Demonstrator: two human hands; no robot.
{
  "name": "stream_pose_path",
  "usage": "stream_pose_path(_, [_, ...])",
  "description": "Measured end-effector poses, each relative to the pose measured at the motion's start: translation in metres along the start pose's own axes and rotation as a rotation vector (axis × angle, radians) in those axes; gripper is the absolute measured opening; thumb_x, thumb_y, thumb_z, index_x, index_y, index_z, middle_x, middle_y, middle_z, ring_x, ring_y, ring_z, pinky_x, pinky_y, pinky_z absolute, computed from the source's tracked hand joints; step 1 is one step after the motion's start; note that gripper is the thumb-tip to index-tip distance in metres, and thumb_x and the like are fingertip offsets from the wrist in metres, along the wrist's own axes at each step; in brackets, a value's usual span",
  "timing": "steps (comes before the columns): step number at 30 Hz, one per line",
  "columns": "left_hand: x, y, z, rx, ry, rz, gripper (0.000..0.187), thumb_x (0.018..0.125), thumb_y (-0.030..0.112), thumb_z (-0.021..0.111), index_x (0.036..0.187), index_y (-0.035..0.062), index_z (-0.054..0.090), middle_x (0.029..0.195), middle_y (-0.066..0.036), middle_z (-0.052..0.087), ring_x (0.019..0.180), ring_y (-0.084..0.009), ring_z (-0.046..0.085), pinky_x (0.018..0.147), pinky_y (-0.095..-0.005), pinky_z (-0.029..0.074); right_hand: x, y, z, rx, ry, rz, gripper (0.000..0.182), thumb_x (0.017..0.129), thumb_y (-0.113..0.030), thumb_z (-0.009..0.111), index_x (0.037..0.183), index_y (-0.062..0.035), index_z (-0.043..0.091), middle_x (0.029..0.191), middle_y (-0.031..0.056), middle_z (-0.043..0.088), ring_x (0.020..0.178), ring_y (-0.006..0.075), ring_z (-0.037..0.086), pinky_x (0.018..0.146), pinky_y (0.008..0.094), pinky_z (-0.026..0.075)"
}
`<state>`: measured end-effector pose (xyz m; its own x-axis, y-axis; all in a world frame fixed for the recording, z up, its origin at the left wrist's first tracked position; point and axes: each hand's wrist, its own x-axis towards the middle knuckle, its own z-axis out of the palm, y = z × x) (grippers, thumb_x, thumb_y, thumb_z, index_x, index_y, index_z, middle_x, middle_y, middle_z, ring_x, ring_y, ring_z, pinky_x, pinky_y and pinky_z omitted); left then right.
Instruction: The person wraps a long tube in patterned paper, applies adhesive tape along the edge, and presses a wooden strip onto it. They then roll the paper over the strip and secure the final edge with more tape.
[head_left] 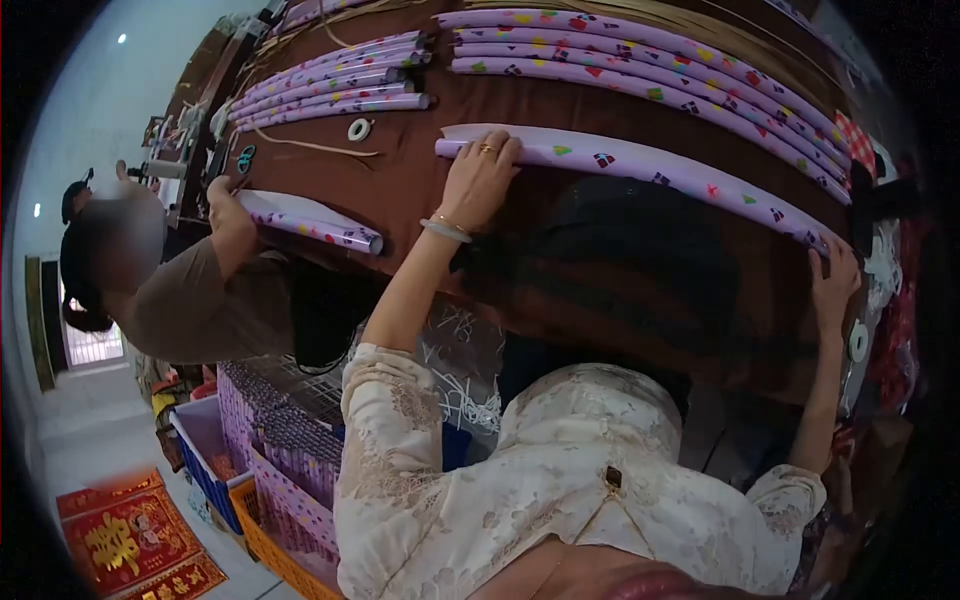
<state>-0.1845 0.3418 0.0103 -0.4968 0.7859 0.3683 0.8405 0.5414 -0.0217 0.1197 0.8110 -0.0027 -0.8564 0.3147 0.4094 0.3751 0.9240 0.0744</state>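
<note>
A long lilac roll of patterned wrapping paper (640,172) lies across the brown table in front of me, with a loose edge showing along its far side. My left hand (483,172), with a ring and a bangle, curls its fingers over the roll's left end. At the other end, my right hand (836,278) grips the roll, its thumb and fingers around the tip. Beyond it lie several finished-looking rolls (640,85) side by side.
To the left, a co-worker (210,300) handles another paper roll (310,222). More rolls (330,85), a tape ring (359,129) and teal scissors (246,158) lie on the table (410,190). Below stand an orange crate (262,530) and a blue crate (205,480).
</note>
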Motion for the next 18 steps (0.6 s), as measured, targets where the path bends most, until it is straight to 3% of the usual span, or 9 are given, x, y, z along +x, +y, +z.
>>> stream_pose_path(6, [-0.006,0.007,-0.018,-0.056,0.023,0.003,0.036,0.076,0.014,0.061,0.11,0.0061,0.05,0.109,-0.011,0.051,0.103,-0.0277,0.05,0.088,-0.0378,0.039,0.013,-0.012,-0.008,0.21,0.06,-0.07,0.024,0.091,-0.028,0.051,0.106,-0.0101,0.059,0.11,0.0057,0.053,0.106,0.0247,0.048,0.096,0.0403,0.026])
stream_pose_path(9, [-0.013,0.015,-0.033,-0.095,0.036,-0.026,0.039,0.075,0.011,0.062,0.112,0.0054,0.05,0.108,-0.011,0.051,0.103,-0.0283,0.05,0.088,-0.0383,0.04,0.033,-0.045,-0.032,0.231,0.116,-0.127,0.018,0.09,-0.02,0.054,0.104,-0.0098,0.059,0.104,0.0049,0.053,0.104,0.0236,0.048,0.094,0.0358,0.027])
stream_pose_path(11, [-0.025,0.026,-0.044,-0.118,0.155,-0.07,0.039,0.076,0.01,0.062,0.113,0.0054,0.052,0.11,-0.011,0.052,0.104,-0.0289,0.05,0.087,-0.0387,0.041,0.056,-0.062,-0.051,0.284,0.142,-0.147,0.017,0.088,-0.019,0.056,0.103,-0.0105,0.059,0.102,0.0046,0.053,0.102,0.0231,0.048,0.093,0.0338,0.026])
stream_pose_path(15, [-0.061,0.055,-0.051,-0.286,0.271,-0.363,0.031,0.078,0.006,0.063,0.109,0.0049,0.057,0.112,-0.012,0.054,0.108,-0.0299,0.051,0.088,-0.0395,0.041,0.116,-0.082,-0.051,0.339,0.272,-0.176,0.014,0.082,-0.015,0.061,0.094,-0.0093,0.06,0.095,0.0035,0.057,0.094,0.0208,0.051,0.087,0.0338,0.031])
stream_pose_path(18, [-0.081,0.07,-0.031,-0.334,0.279,-0.504,0.032,0.077,0.005,0.063,0.109,0.0044,0.057,0.113,-0.011,0.054,0.109,-0.0306,0.051,0.09,-0.0397,0.041,0.177,-0.101,-0.037,0.501,0.246,-0.218,0.011,0.08,-0.014,0.063,0.087,-0.0065,0.06,0.089,0.0059,0.059,0.088,0.0214,0.054,0.082,0.0329,0.035])
